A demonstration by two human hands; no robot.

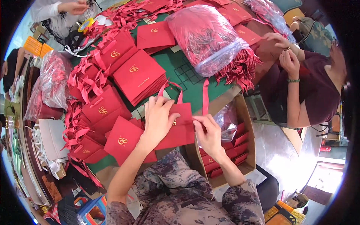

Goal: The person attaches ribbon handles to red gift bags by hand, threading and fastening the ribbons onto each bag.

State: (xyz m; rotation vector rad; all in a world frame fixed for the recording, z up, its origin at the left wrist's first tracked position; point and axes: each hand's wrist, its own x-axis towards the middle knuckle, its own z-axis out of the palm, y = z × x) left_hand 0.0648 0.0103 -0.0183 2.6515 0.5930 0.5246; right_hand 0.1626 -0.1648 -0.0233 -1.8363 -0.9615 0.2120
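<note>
In front of me is a small red paper gift bag [183, 131] with a gold emblem and a red ribbon handle [179, 88] looping up from its top edge. My left hand [159, 114] grips its upper left part, thumb bent across the front and partly covering the emblem. With thumb and forefinger together, my right hand [209, 134] pinches at the bag's right edge; what lies between the fingertips is mostly hidden. A red ribbon [205, 95] hangs just above that hand. Another red bag [123, 138] lies flat beside my left forearm.
Stacked red bags [138, 75] and a clear plastic sack of them [204, 33] cover the green table [180, 69]. An open cardboard box [247, 138] holding red bags stands at my right. A co-worker's hands [287, 56] are at the far right; another person's hand [73, 7] shows top left.
</note>
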